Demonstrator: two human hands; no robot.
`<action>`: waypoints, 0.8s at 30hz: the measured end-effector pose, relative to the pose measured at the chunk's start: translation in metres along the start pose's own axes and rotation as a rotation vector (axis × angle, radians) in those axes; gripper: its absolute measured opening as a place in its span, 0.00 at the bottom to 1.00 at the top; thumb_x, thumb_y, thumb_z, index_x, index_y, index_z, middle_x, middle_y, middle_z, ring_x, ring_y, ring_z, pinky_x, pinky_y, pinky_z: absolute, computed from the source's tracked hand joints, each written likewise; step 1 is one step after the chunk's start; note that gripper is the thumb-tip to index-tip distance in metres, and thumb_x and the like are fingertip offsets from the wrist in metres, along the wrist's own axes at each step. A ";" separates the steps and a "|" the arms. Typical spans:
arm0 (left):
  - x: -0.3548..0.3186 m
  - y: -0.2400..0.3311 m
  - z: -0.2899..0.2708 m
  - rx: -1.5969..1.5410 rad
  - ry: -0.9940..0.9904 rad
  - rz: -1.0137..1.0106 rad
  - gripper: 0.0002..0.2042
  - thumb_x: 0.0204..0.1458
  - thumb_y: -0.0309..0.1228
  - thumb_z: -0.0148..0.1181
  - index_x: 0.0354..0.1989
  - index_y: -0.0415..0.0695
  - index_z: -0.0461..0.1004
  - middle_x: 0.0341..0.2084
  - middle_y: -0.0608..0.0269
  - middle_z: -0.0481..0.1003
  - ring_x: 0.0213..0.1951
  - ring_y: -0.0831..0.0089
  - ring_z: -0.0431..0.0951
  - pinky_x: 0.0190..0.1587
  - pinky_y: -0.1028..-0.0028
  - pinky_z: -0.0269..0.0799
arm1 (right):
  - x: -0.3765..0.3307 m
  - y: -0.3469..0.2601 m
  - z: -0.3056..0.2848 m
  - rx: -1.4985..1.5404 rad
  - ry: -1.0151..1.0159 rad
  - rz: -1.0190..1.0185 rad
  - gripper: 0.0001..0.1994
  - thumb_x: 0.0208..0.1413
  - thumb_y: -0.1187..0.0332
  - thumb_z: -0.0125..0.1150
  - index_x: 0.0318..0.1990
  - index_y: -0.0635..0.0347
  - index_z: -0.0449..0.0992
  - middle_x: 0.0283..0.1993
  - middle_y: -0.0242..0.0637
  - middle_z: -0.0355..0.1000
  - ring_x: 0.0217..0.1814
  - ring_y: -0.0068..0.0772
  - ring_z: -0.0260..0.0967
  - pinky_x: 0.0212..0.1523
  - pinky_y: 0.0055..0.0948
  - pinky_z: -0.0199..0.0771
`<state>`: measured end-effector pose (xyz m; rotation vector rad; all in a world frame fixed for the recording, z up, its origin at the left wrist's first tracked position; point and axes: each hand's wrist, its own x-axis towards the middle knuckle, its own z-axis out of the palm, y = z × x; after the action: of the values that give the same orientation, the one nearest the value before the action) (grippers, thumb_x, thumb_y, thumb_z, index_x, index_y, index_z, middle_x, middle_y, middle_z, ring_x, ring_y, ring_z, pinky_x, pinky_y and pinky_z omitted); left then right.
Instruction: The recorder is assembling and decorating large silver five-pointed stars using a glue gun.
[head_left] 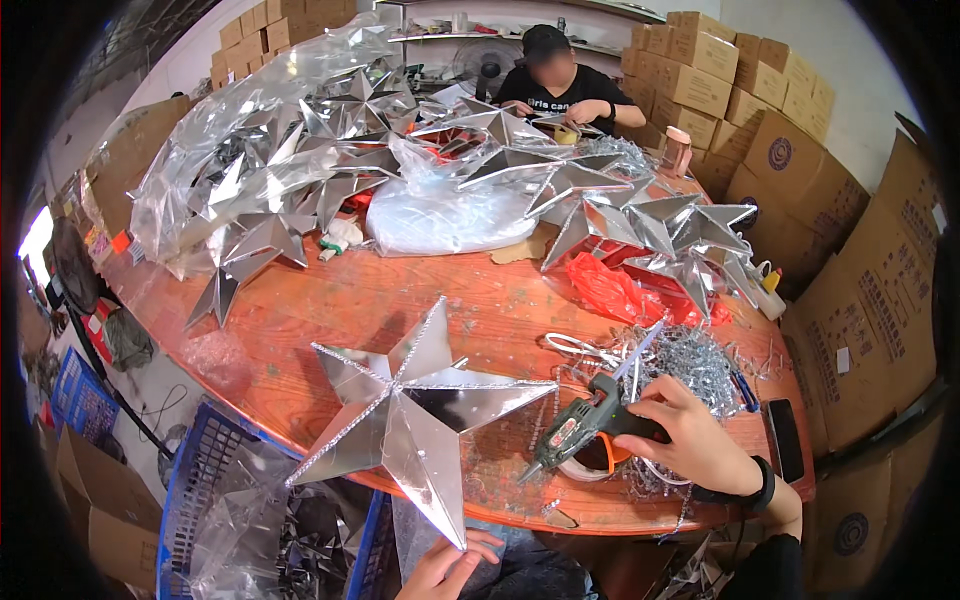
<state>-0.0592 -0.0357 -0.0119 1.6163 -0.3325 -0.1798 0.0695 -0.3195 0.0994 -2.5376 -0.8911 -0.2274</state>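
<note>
A large silver five-pointed star (425,400) lies near the table's front edge, with glittery trim along some of its ridges. My left hand (450,568) pinches the tip of its lowest point, just past the edge. To the star's right, my right hand (690,435) is wrapped round the handle of a dark grey glue gun (580,428). Its nozzle tilts down to the left, apart from the star, and a pale glue stick (642,348) sticks out of its back. An orange-and-white ring (590,466), perhaps a tape roll, sits beneath the gun. Silver tinsel trim (685,365) is heaped behind my right hand.
Silver stars (580,185) and clear plastic bags (450,215) crowd the table's far half, with a red bag (615,290) at right. A phone (785,440) lies at the right edge. A blue crate (205,490) stands lower left. Across the table a person (560,85) handles a star.
</note>
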 end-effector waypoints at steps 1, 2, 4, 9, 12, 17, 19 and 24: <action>-0.001 -0.001 -0.001 0.001 0.003 0.001 0.10 0.59 0.28 0.42 0.34 0.37 0.70 0.40 0.57 0.69 0.45 0.71 0.68 0.44 0.75 0.65 | -0.002 -0.001 0.000 -0.012 0.002 0.023 0.16 0.45 0.63 0.65 0.37 0.64 0.72 0.35 0.44 0.64 0.36 0.45 0.65 0.36 0.35 0.68; -0.001 -0.002 -0.001 0.018 0.020 0.018 0.10 0.59 0.29 0.43 0.34 0.37 0.70 0.39 0.57 0.70 0.44 0.71 0.69 0.43 0.74 0.65 | -0.002 -0.002 0.000 -0.025 0.004 0.046 0.15 0.45 0.64 0.65 0.37 0.63 0.72 0.34 0.43 0.64 0.35 0.45 0.65 0.35 0.35 0.68; -0.002 -0.003 0.000 0.054 0.055 0.049 0.10 0.59 0.30 0.43 0.36 0.38 0.70 0.38 0.57 0.71 0.43 0.70 0.71 0.43 0.74 0.65 | -0.002 -0.009 -0.005 0.007 0.026 0.103 0.14 0.45 0.66 0.65 0.37 0.63 0.71 0.33 0.41 0.64 0.33 0.44 0.66 0.33 0.35 0.68; 0.000 -0.012 -0.002 0.046 -0.037 -0.037 0.10 0.58 0.28 0.44 0.36 0.35 0.72 0.41 0.53 0.72 0.46 0.62 0.70 0.50 0.68 0.62 | 0.000 -0.019 -0.019 -0.013 0.171 0.028 0.10 0.45 0.72 0.63 0.35 0.61 0.70 0.31 0.39 0.65 0.31 0.41 0.67 0.29 0.33 0.69; -0.001 -0.014 0.000 0.083 -0.066 -0.046 0.11 0.59 0.27 0.42 0.37 0.35 0.72 0.39 0.54 0.74 0.45 0.63 0.71 0.49 0.69 0.63 | 0.001 -0.040 -0.027 0.155 0.060 -0.023 0.08 0.44 0.76 0.62 0.33 0.60 0.70 0.32 0.37 0.66 0.34 0.37 0.68 0.33 0.31 0.69; -0.009 -0.024 0.005 0.137 -0.098 -0.151 0.11 0.58 0.27 0.43 0.39 0.36 0.73 0.39 0.57 0.74 0.44 0.67 0.72 0.48 0.71 0.64 | 0.008 -0.063 -0.027 0.532 -0.298 -0.157 0.05 0.51 0.73 0.58 0.34 0.59 0.69 0.33 0.37 0.66 0.36 0.37 0.68 0.37 0.30 0.68; -0.010 -0.021 0.008 0.128 -0.123 -0.250 0.11 0.58 0.28 0.44 0.39 0.37 0.73 0.39 0.58 0.74 0.44 0.69 0.72 0.48 0.73 0.65 | 0.007 -0.067 -0.025 0.736 -0.465 -0.084 0.06 0.55 0.71 0.54 0.36 0.61 0.64 0.33 0.35 0.64 0.35 0.31 0.65 0.37 0.28 0.65; -0.014 -0.010 0.026 0.212 -0.174 -0.291 0.11 0.59 0.32 0.43 0.40 0.41 0.71 0.34 0.58 0.75 0.39 0.66 0.75 0.44 0.73 0.66 | 0.009 -0.066 -0.011 0.881 -0.578 -0.193 0.07 0.62 0.67 0.43 0.36 0.62 0.60 0.30 0.31 0.59 0.32 0.25 0.56 0.36 0.25 0.60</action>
<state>-0.0789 -0.0551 -0.0254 1.8600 -0.2534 -0.5239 0.0350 -0.2734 0.1354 -1.6842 -1.1144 0.7252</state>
